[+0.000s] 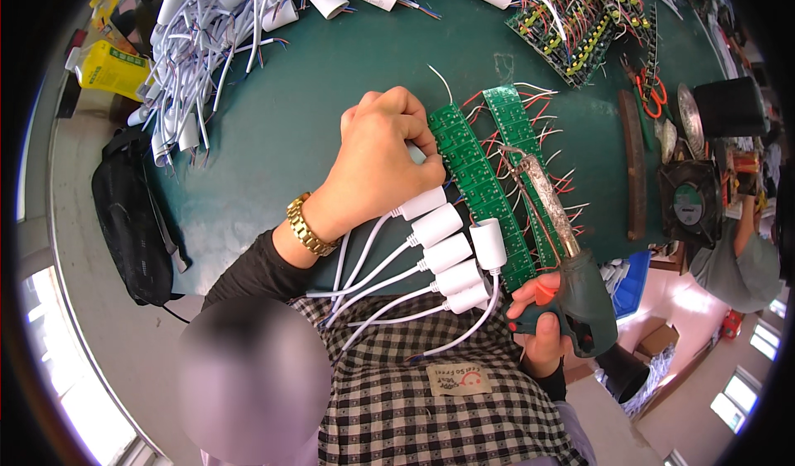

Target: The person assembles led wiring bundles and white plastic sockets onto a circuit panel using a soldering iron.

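Observation:
My left hand [377,156] is closed in a pinch at the left edge of a green circuit board strip [476,168]. A pale piece shows between its thumb and fingers, mostly hidden. My right hand [542,333] grips the dark green handle of a soldering gun [590,300], with red parts by the fingers. Its long, crusted metal barrel slants up and left over a second board strip [515,122], which has red and white wires along its side. Below my left hand, several white cable housings [447,253] lie in a row, their cables trailing left. One more housing [489,244] stands beside the first strip.
White cables with housings [199,44] pile up at the far left. Wired boards [580,27] are stacked at the far right. Orange-handled cutters [654,98], a brown bar [633,164] and a small fan [689,204] occupy the right. A yellow bottle [112,69] and black pouch [132,218] are left.

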Available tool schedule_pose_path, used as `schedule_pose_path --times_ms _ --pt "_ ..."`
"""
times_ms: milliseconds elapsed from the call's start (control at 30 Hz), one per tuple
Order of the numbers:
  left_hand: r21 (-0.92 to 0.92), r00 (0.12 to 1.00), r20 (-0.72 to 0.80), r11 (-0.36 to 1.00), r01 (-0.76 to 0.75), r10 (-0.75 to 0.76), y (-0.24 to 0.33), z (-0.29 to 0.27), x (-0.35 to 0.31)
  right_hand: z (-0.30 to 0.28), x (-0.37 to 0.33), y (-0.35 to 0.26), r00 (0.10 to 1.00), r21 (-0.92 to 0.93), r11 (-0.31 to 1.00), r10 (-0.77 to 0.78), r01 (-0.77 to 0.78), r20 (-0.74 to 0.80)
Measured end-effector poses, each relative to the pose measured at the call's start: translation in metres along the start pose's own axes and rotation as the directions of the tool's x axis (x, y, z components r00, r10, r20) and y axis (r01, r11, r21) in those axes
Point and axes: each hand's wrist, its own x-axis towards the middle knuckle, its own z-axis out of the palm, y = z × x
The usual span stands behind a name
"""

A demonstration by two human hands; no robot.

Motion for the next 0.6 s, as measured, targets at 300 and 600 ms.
schedule_pose_path --times_ms 300,600 --pt "0.028 0.996 -0.011 0.996 -0.085 0.086 -0.002 -0.002 -0.001 -0.002 0.0 0.001 0.999 -0.012 0.999 -0.04 0.039 -0.027" --pt "0.38 0.942 -0.312 0.925 0.004 0.124 -0.019 -0.076 0.018 -0.018 -0.006 0.006 0.984 -0.016 0.995 -0.098 0.097 -0.148"
